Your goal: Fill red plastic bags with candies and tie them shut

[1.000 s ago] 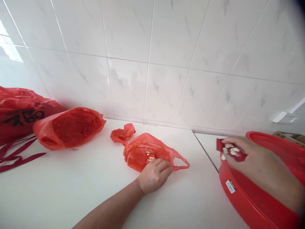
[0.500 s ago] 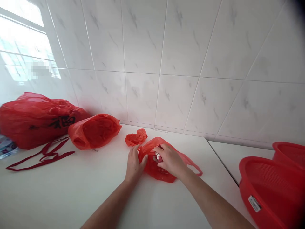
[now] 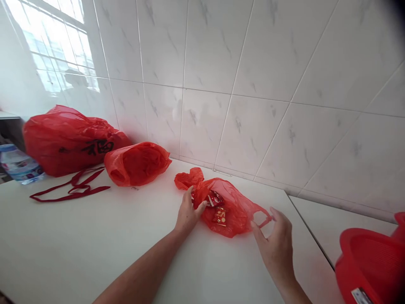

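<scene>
A thin red plastic bag (image 3: 236, 202) lies on the white tabletop, with small red printed packets (image 3: 220, 216) in it. My left hand (image 3: 185, 217) rests at the bag's left edge, thumb and fingers spread apart and touching the plastic. Whether its fingertips pinch the film is hard to see. At the opposite end, my right hand (image 3: 278, 242) is open beside the bag's looped handle (image 3: 267, 219). Its thumb and fingers stand apart around the handle end, with nothing visibly held. Just behind my left hand sits a small crumpled piece of red plastic (image 3: 186, 179).
Toward the left stand a rolled-open red bag (image 3: 139, 164), a big full red bag (image 3: 72, 141), a dark red ribbon (image 3: 72, 188) and a water bottle (image 3: 20, 164). Red plastic baskets (image 3: 363, 249) are at the right, past a table seam. A tiled wall (image 3: 209, 118) closes the back.
My right hand has come out of the bag and moved right to its handle, opening. The packets now show. My left hand stays at the bag's edge; the view has shifted.
</scene>
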A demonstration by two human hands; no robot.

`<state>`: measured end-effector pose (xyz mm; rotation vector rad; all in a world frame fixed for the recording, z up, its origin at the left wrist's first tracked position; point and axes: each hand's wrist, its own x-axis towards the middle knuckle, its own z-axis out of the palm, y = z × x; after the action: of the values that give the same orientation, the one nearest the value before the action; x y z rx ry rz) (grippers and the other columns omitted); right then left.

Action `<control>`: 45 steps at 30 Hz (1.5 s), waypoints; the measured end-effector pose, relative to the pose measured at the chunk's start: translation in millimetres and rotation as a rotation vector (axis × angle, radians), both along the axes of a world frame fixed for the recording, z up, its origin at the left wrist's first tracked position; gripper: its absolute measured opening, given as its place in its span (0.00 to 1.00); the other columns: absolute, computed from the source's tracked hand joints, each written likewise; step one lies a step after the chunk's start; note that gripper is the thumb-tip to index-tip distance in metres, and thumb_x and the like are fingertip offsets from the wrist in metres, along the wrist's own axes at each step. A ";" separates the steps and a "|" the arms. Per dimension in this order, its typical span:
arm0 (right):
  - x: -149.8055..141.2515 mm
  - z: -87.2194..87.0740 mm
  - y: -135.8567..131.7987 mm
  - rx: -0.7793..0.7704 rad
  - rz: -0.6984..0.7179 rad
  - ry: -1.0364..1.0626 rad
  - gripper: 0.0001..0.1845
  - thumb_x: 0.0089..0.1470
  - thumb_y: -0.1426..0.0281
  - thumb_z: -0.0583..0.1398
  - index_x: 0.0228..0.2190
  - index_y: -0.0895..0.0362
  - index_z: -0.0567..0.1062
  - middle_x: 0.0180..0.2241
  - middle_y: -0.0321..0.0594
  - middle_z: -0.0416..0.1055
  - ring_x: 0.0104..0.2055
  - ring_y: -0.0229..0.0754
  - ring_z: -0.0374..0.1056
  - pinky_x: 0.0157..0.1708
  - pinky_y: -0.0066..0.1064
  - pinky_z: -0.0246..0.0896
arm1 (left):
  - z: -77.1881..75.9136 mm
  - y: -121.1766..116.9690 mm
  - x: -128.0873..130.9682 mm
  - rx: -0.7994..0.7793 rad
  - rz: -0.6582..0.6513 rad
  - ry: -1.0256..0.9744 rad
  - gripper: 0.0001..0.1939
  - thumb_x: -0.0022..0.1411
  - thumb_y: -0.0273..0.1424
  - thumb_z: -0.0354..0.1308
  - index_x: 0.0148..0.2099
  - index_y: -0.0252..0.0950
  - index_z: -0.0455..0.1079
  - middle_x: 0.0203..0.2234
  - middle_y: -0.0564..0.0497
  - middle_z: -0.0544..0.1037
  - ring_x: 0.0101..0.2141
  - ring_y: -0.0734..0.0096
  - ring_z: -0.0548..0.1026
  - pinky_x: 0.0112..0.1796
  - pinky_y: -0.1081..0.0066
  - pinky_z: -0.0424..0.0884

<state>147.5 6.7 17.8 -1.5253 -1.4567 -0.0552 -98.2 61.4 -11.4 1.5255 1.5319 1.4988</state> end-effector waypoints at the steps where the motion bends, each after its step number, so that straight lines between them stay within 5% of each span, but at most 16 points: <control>1: -2.4 -4.1 -1.4 -0.099 0.008 0.151 0.41 0.46 0.54 0.62 0.57 0.58 0.56 0.55 0.54 0.58 0.52 0.54 0.61 0.46 0.45 0.63 | 0.2 1.0 1.1 -0.008 -0.001 -0.020 0.34 0.58 0.43 0.56 0.63 0.42 0.51 0.55 0.42 0.64 0.45 0.61 0.70 0.44 0.62 0.68; 5: -13.5 -15.7 2.0 -0.471 0.154 0.642 0.40 0.42 0.52 0.64 0.52 0.57 0.62 0.41 0.45 0.71 0.36 0.44 0.70 0.29 0.32 0.66 | 2.0 3.6 5.5 -0.038 0.017 -0.113 0.30 0.58 0.38 0.56 0.61 0.40 0.56 0.49 0.44 0.70 0.43 0.63 0.71 0.44 0.63 0.68; 9: -13.7 -5.1 22.2 -0.455 0.314 0.980 0.24 0.38 0.57 0.68 0.34 0.60 0.73 0.22 0.35 0.70 0.22 0.36 0.65 0.18 0.25 0.59 | 16.9 8.8 6.3 -0.031 -0.018 -0.261 0.21 0.53 0.31 0.59 0.51 0.37 0.67 0.38 0.47 0.75 0.37 0.65 0.73 0.40 0.66 0.69; 12: -6.3 26.6 42.3 -0.293 0.354 1.147 0.21 0.35 0.61 0.70 0.29 0.60 0.72 0.23 0.36 0.71 0.24 0.35 0.67 0.21 0.24 0.63 | 46.2 19.7 3.0 -0.006 -0.065 -0.341 0.16 0.52 0.33 0.58 0.44 0.34 0.70 0.36 0.46 0.76 0.35 0.66 0.73 0.36 0.68 0.70; 18: 13.4 109.5 57.6 0.013 0.496 1.219 0.17 0.31 0.69 0.70 0.26 0.57 0.71 0.26 0.35 0.73 0.31 0.38 0.72 0.31 0.28 0.70 | 131.9 34.8 -2.7 0.122 -0.187 -0.512 0.18 0.53 0.36 0.58 0.45 0.34 0.67 0.31 0.50 0.73 0.26 0.76 0.71 0.28 0.74 0.69; 20: 19.4 126.2 52.3 0.118 0.521 1.186 0.16 0.33 0.68 0.70 0.26 0.57 0.72 0.27 0.35 0.73 0.31 0.39 0.72 0.30 0.29 0.70 | 154.1 30.9 -1.3 0.190 -0.240 -0.568 0.18 0.52 0.35 0.60 0.45 0.34 0.66 0.30 0.51 0.72 0.26 0.77 0.71 0.29 0.74 0.69; 23: 28.4 137.8 41.6 0.074 0.405 1.061 0.11 0.39 0.65 0.67 0.24 0.58 0.73 0.26 0.37 0.72 0.28 0.37 0.70 0.21 0.24 0.64 | 173.7 21.6 2.4 0.215 -0.295 -0.625 0.17 0.51 0.33 0.62 0.43 0.34 0.67 0.28 0.53 0.70 0.26 0.78 0.71 0.29 0.74 0.70; 30: 45.9 143.2 29.1 0.103 0.430 0.975 0.06 0.42 0.71 0.63 0.18 0.58 0.71 0.27 0.36 0.68 0.26 0.34 0.63 0.18 0.23 0.56 | 183.8 7.9 1.3 0.145 -0.280 -0.471 0.19 0.51 0.31 0.62 0.46 0.35 0.66 0.26 0.54 0.69 0.24 0.78 0.69 0.26 0.75 0.67; 37: 35.9 136.1 20.6 0.109 0.600 1.049 0.06 0.47 0.64 0.62 0.25 0.54 0.74 0.34 0.37 0.70 0.48 0.44 0.66 0.36 0.29 0.66 | 195.2 -13.8 -2.1 0.111 -0.265 -0.217 0.18 0.51 0.30 0.62 0.45 0.38 0.68 0.25 0.56 0.67 0.21 0.81 0.65 0.22 0.78 0.64; 40: 22.6 131.0 12.2 0.064 0.648 1.096 0.11 0.49 0.58 0.62 0.30 0.51 0.73 0.27 0.34 0.68 0.34 0.39 0.70 0.32 0.30 0.65 | 202.8 -23.1 5.7 0.054 -0.424 -0.353 0.18 0.50 0.29 0.63 0.44 0.35 0.66 0.26 0.55 0.68 0.22 0.81 0.66 0.23 0.78 0.65; 42: 12.0 128.6 6.5 0.018 0.706 1.130 0.16 0.51 0.52 0.58 0.30 0.52 0.71 0.19 0.29 0.60 0.19 0.32 0.59 0.20 0.25 0.58 | 205.5 -26.9 12.7 0.036 -0.544 -0.437 0.18 0.50 0.29 0.64 0.44 0.35 0.66 0.28 0.54 0.69 0.24 0.80 0.69 0.25 0.77 0.68; 45: -7.9 128.5 -2.6 -0.061 0.827 1.093 0.26 0.53 0.44 0.48 0.32 0.52 0.71 0.13 0.27 0.50 0.13 0.30 0.41 0.13 0.23 0.41 | 204.6 -30.6 24.7 0.045 -0.653 -0.468 0.17 0.51 0.29 0.64 0.43 0.35 0.67 0.31 0.53 0.70 0.28 0.78 0.70 0.29 0.75 0.70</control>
<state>139.6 4.1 146.3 -0.6359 -1.0268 1.1354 -73.5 30.8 193.2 1.3768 0.6476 1.3577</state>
